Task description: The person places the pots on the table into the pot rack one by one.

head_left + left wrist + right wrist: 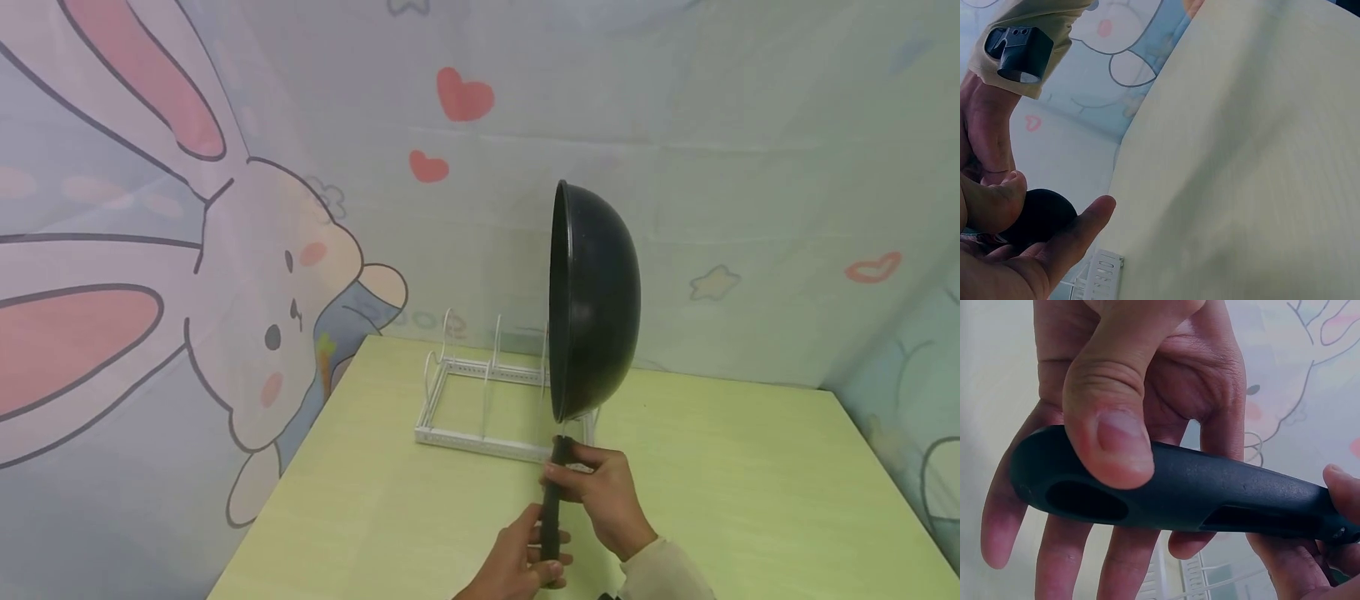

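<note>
A black wok (603,292) with a deep rounded bowl is held up on edge, its handle (551,521) pointing down. My left hand (517,558) grips the lower end of the handle. In the right wrist view, the left thumb (1113,437) presses on the handle, with the fingers spread behind it. My right hand (611,496) pinches the handle higher up, close under the bowl. The left wrist view shows the round end of the handle (1041,215) between thumb and fingers. In the head view the bowl overlaps the right part of a white wire rack (480,447).
The rack's upright wire dividers (486,392) stand toward the back of the pale green table (750,492). Behind the table hangs a cloth backdrop (750,208) printed with a rabbit and hearts.
</note>
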### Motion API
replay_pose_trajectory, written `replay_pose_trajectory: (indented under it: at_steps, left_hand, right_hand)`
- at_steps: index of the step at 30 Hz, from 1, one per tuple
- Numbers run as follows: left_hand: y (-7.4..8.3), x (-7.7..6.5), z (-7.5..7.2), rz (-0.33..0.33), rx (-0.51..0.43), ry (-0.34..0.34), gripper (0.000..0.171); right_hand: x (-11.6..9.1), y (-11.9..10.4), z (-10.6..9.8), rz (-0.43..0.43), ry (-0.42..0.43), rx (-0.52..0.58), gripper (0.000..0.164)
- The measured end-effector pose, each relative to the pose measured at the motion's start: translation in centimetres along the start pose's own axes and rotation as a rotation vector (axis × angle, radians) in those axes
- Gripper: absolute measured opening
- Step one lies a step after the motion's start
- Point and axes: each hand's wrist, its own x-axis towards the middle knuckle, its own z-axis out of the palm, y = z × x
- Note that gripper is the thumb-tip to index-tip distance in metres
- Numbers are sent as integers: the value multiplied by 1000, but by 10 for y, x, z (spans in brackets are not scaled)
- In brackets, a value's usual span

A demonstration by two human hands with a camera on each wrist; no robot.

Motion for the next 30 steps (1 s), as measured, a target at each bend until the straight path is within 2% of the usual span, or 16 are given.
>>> replay_pose_trajectory:
  at_steps: [4, 13, 21, 25, 30]
  left_hand:
    - [-3, -1, -2, -16, -17, 1, 52]
    - [-15, -3, -5, -27, -39, 7, 53]
    - [-27, -4, -13, -8, 46, -28, 53]
    - [-34, -2, -15, -5, 106, -1, 48]
    - [-44, -2, -18, -2, 180, 35, 46]
  right_hand:
    - [2, 6, 1, 3, -4, -11, 44]
    - [6, 19, 7, 19, 47, -42, 40]
    - [8, 31, 13, 34, 46, -54, 35]
    - [10, 40, 16, 41, 64, -60, 34]
    - [10, 50, 20, 48, 45, -64, 33]
